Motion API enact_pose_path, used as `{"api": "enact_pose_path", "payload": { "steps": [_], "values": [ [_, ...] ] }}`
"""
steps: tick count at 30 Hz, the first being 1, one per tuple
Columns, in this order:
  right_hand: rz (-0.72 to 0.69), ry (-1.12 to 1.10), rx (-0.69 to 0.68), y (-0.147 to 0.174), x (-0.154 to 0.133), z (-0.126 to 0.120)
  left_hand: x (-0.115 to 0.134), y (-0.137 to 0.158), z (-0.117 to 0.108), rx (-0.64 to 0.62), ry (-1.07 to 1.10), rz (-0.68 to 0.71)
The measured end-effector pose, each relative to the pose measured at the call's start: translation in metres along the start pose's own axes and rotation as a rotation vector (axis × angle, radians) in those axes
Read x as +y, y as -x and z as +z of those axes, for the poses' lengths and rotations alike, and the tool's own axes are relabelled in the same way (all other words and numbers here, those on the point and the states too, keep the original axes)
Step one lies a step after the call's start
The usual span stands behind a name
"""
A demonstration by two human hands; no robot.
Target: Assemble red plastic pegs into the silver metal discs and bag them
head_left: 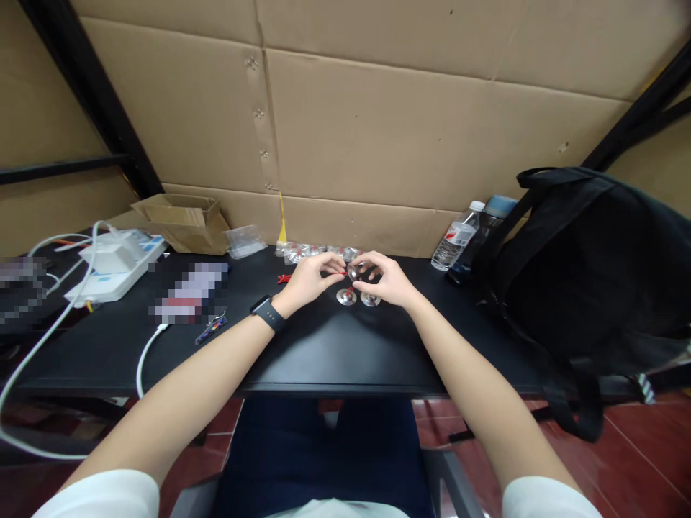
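Note:
My right hand is closed, its thumb and fingers around the edge of a small silver finger cymbal, held tilted above the table. Facing it from the left, my left hand pinches a thin red cord at that cymbal's side. Directly below lie two more cymbals, the left one with red cord at its centre and the right one partly under my right hand. A bundle of red cords rests just left of my left hand. Behind both hands are several bagged cymbals, partly hidden.
On the black table stand an opened cardboard box, a white power strip with cables and a blurred-out phone. To the right are a water bottle, a blue-lidded bottle and a large black backpack. A cardboard wall closes the back.

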State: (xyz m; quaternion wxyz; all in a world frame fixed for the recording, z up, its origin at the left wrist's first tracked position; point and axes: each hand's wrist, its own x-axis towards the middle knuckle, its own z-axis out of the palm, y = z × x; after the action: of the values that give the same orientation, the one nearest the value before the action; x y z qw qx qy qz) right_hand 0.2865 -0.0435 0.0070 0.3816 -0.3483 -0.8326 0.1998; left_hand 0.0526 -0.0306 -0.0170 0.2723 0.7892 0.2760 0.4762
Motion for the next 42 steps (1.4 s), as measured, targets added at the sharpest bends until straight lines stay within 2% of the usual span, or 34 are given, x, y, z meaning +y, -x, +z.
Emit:
{"api": "enact_pose_path", "payload": {
  "steps": [6, 16, 25, 33, 42],
  "values": [
    [0.011, -0.055, 0.048, 0.0, 0.001, 0.007, 0.006, -0.001, -0.002, 0.028, -0.134, 0.027],
    [0.079, -0.223, 0.157, -0.001, -0.002, 0.038, 0.011, -0.003, -0.003, 0.083, -0.272, 0.084],
    [0.098, -0.458, 0.175, -0.002, -0.004, 0.041, 0.02, 0.001, 0.0, 0.136, -0.49, 0.057],
    [0.092, -0.605, 0.18, -0.002, 0.0, 0.044, 0.029, 0.004, -0.002, 0.062, -0.784, 0.21],
    [0.119, -0.592, 0.206, -0.003, 0.001, 0.043, 0.035, 0.004, -0.001, 0.028, -0.788, 0.201]
  ]
}}
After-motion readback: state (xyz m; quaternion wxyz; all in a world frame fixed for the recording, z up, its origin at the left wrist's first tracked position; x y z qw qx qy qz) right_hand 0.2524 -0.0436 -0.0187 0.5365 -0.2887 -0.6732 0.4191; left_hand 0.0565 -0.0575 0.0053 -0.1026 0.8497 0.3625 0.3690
